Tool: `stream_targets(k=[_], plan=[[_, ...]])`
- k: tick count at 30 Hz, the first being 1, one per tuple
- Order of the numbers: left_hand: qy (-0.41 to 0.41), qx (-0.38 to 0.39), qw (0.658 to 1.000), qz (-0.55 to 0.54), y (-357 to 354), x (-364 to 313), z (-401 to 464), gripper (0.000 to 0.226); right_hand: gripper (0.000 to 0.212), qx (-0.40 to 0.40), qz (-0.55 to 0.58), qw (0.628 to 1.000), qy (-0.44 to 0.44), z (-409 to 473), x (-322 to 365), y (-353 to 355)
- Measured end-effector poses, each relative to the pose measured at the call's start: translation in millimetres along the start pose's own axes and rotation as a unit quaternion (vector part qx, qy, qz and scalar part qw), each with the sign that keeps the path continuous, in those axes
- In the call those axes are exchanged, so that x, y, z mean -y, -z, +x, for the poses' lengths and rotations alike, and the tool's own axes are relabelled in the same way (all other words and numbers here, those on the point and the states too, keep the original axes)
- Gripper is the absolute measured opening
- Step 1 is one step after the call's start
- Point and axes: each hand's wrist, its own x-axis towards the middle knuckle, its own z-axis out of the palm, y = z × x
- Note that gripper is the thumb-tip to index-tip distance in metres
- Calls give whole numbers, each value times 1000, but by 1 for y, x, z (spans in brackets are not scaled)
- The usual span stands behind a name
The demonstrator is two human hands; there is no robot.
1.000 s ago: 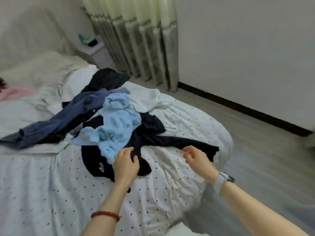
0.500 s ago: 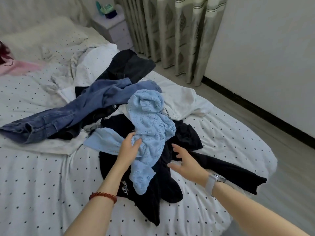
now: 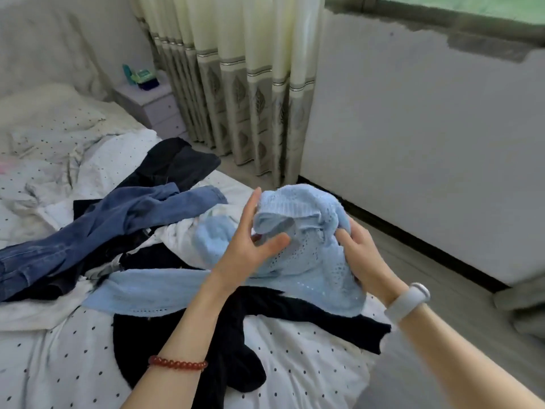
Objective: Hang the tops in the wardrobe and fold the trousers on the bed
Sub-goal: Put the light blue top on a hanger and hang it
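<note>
Head view shows that our two hands have just lifted the pale blue open-knit top (image 3: 306,231) off the pile; half a second ago it lay draped over the other clothes with only our left hand touching it and our right hand reaching in with fingers spread. Now the bunched upper part of the knit is raised in front of us, while a long strip of it trails back down across the black garment (image 3: 224,343) on the white polka-dot bed (image 3: 53,370). Our right hand (image 3: 362,258) has its fingers curled into the knit at its right side and grips it. Our left hand (image 3: 247,246) is at the knit's left edge, thumb pressing into the fabric and fingers fairly straight behind it; it seems to pinch the cloth, though the contact is partly hidden. The blue denim jeans (image 3: 97,231), the white garment (image 3: 180,234) and the dark trousers (image 3: 174,166) lie where they were on the bed. We judge this the first top picked out for hanging: next we need to find its shoulders or neckline and shake it open. No wardrobe or hanger is in sight.
</note>
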Motion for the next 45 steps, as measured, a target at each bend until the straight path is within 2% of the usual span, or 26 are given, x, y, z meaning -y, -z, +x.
stream_targets(k=[3,6,8,10,14,16,17,19,21,25,26,28,30,33,35,36,38,40,43,45], plan=[[-37,96,995,20,-60,-14,9,94,26,43,8,999,6,-29,17,49],[-95,143,985,26,-127,-40,15,87,10,31,59,998,10,-74,31,94],[-96,172,980,13,-158,-53,15,76,28,-5,76,997,17,-100,42,123],[-88,197,976,-14,-199,-65,11,62,35,-58,62,996,23,-134,50,167],[-80,199,975,-59,-278,-74,-3,22,81,-174,-14,985,14,-206,46,244],[-85,220,971,-34,-323,-77,-17,19,103,-164,-59,984,-24,-245,37,274],[-93,227,969,-22,-340,-78,-22,22,105,-133,-70,988,-46,-258,33,280],[-101,250,963,-12,-388,-80,-39,26,98,-84,-89,989,-81,-295,22,299],[-94,262,960,1,-427,-79,-55,29,85,-95,-146,979,-109,-328,12,318],[-62,305,950,-7,-493,-75,-77,8,24,-315,-190,925,-99,-401,2,372],[-43,316,948,-17,-511,-75,-83,6,20,-368,-213,899,-100,-422,-1,387],[-3,336,941,-48,-537,-74,-91,7,26,-433,-254,859,-101,-455,-8,412],[14,376,925,-56,-561,-73,-102,4,30,-465,-263,839,-105,-483,-11,429],[8,413,909,-45,-592,-68,-118,7,32,-502,-190,840,-82,-512,-9,439],[-12,435,900,-20,-609,-69,-126,13,21,-548,-114,828,-41,-524,-1,439],[-23,448,894,-7,-615,-71,-128,13,12,-576,-70,814,-21,-528,6,439],[-31,494,869,-2,-628,-79,-132,14,14,-640,-9,768,21,-541,24,442],[-31,540,841,-23,-641,-84,-134,14,12,-676,-30,735,38,-558,41,446],[-33,566,823,-48,-662,-87,-139,15,9,-671,-123,731,-33,-582,51,446],[0,550,832,-72,-672,-84,-142,24,19,-666,-152,725,-88,-594,47,446]])
